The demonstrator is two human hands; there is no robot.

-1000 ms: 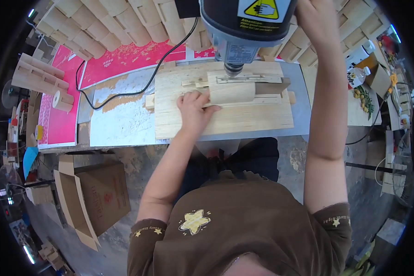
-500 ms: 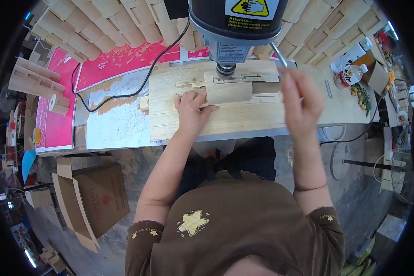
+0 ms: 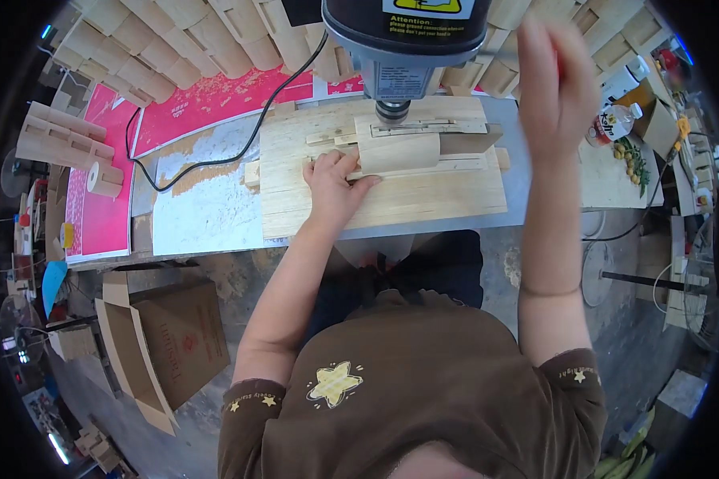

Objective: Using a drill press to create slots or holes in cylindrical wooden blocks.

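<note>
A pale, rounded wooden piece lies in a wooden jig on a flat wooden board. My left hand is closed at its left end, with bent fingers and the thumb along the near side. Directly above hangs the chuck of a drill press; whether a bit touches the wood is hidden. To the right of the drill head, my right hand is raised and smeared by motion. It is nearest to the press's feed lever, and I cannot make out whether its fingers grip it.
Rows of wooden cylinders with slots stand along the back, with more stacked at left. A black cable crosses the table. At right are a bottle and a bunch of small fruit. An open cardboard box sits below left.
My right hand has moved up and to the right, beside the drill head. My left hand stays on the wooden piece. The view has shifted slightly.
</note>
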